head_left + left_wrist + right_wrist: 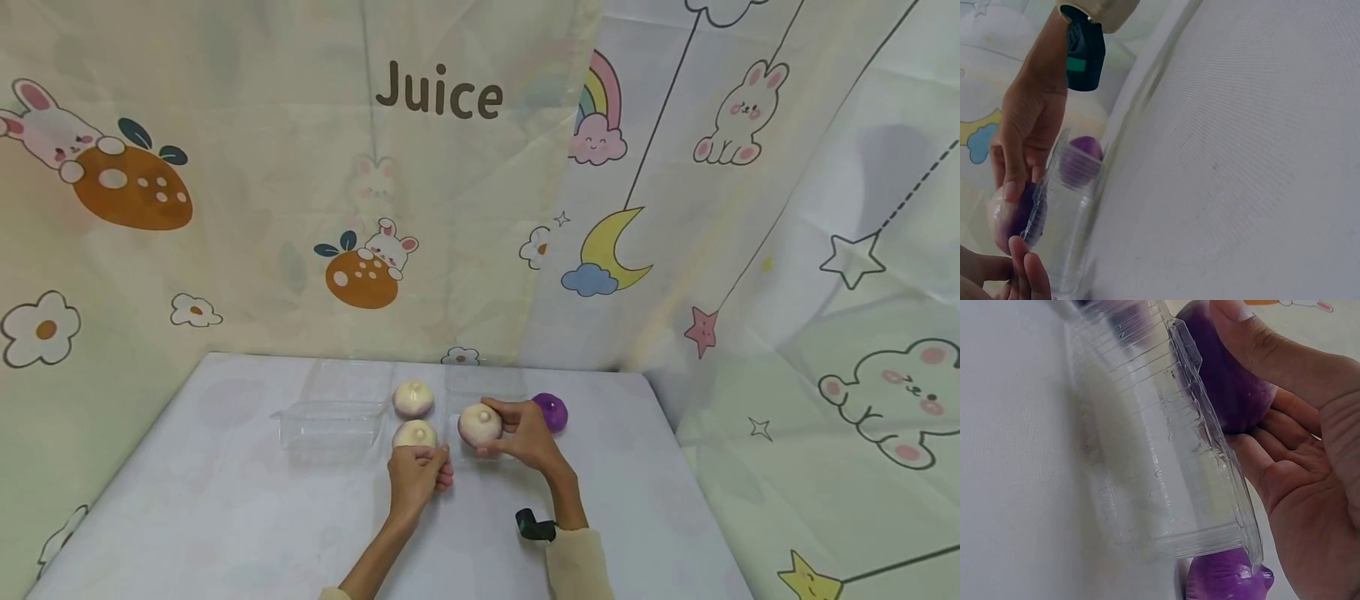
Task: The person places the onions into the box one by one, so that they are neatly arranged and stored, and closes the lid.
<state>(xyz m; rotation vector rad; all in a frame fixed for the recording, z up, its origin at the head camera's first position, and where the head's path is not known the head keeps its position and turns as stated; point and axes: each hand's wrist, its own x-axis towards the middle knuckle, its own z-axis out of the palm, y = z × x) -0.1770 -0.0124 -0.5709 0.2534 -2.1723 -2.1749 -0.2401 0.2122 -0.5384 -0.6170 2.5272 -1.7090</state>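
Note:
My right hand [528, 433] holds a cream-and-purple turnip [480, 425] between thumb and fingers, just above the rim of the right clear plastic box [1147, 469]. Its cream side with a small knob faces up. At the near side of another turnip [415, 433] is my left hand [420, 482], covering its lower part. Whether those fingers pinch it or only touch it is hidden. A third turnip [413, 400] sits just behind. Right of the box lies a purple round piece [552, 412] with a pointed tip, partly behind my right hand.
A second clear plastic box [330, 429] stands open at the left, lid tilted back. The right box's lid [486, 381] lies toward the back. A patterned curtain [450, 208] hangs behind the white table [225, 500]. A dark device [534, 527] is strapped on my right wrist.

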